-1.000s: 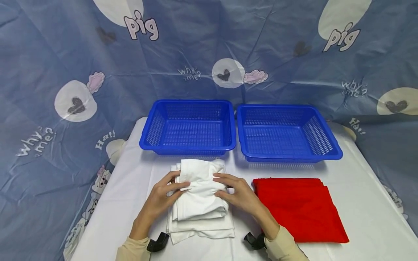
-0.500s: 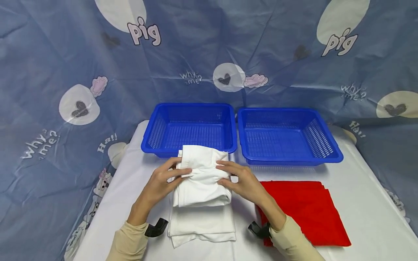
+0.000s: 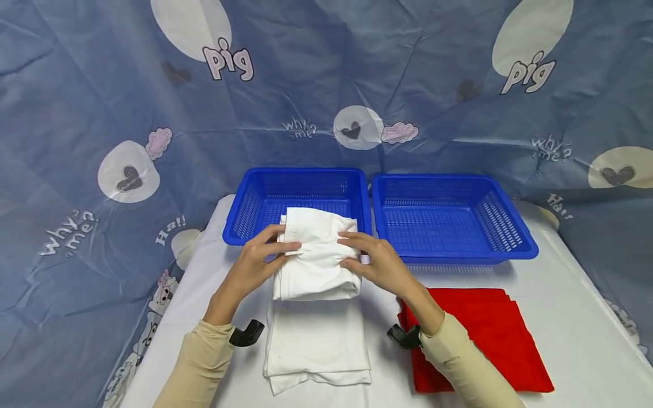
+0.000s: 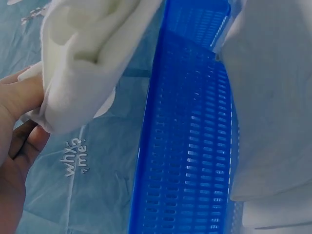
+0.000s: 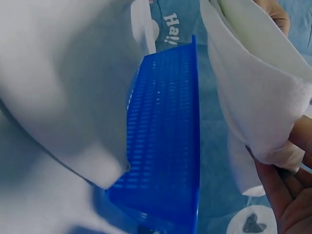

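Observation:
Both hands hold up a folded white cloth, gripping it at its two sides. It hangs in front of the left blue basket and overlaps its near rim in the head view. My left hand pinches the left edge, thumb and fingers on the cloth. On the opposite edge my right hand pinches likewise. In the left wrist view the cloth sags in a thick fold from the left hand. The right wrist view has the right hand clasping the cloth's lower corner.
Another folded white cloth lies on the white table below the held one. A second blue basket stands at the right, beside the first. Folded red cloth lies near the right forearm. A printed blue sheet hangs behind.
The hands have lifted the folded white cloth off the white pile and moved it forward, toward the left basket. More of the lower white cloth now shows. The view has tilted slightly up.

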Demonstrator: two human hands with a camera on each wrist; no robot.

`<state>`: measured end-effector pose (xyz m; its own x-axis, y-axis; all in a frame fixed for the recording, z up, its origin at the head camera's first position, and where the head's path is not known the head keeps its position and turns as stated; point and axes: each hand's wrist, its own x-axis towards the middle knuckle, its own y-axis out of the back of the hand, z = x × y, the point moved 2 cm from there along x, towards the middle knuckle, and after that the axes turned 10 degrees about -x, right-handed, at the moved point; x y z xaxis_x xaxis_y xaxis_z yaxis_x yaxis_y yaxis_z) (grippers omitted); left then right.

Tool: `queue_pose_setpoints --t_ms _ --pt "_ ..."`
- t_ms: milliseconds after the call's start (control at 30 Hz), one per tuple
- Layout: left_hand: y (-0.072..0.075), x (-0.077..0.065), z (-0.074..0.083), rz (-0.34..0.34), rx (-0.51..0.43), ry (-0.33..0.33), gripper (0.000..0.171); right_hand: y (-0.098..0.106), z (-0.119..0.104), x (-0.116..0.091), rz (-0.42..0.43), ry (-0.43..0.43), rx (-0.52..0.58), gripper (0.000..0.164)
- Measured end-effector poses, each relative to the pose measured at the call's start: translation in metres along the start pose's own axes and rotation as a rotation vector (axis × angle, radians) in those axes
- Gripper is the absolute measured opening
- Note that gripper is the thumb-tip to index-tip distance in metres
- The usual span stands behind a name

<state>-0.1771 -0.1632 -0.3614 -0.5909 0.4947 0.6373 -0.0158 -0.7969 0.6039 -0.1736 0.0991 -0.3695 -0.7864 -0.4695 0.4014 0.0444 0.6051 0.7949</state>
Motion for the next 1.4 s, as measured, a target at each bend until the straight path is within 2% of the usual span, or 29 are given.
queue_pose_setpoints --t_ms 433,600,833,1233,1400 --pt "0.007 0.028 -0.027 0.056 -0.013 -0.007 0.031 0.009 0.01 0.04 0.013 0.045 -0.045 0.044" --pt "0.01 0.04 -0.042 0.029 -0.014 0.038 0.03 0.011 0.017 0.055 0.001 0.031 -0.064 0.045" --pt "0.011 0.052 -0.062 0.027 -0.016 0.043 0.025 0.006 0.028 0.074 -0.011 0.032 -0.079 0.046" --pt "0.013 0.068 -0.093 0.009 -0.01 0.184 0.024 -0.002 0.04 0.103 -0.036 0.007 -0.102 0.046" --pt "0.011 0.068 -0.104 0.011 -0.008 0.243 0.023 -0.011 0.048 0.111 -0.068 -0.002 -0.104 0.046"
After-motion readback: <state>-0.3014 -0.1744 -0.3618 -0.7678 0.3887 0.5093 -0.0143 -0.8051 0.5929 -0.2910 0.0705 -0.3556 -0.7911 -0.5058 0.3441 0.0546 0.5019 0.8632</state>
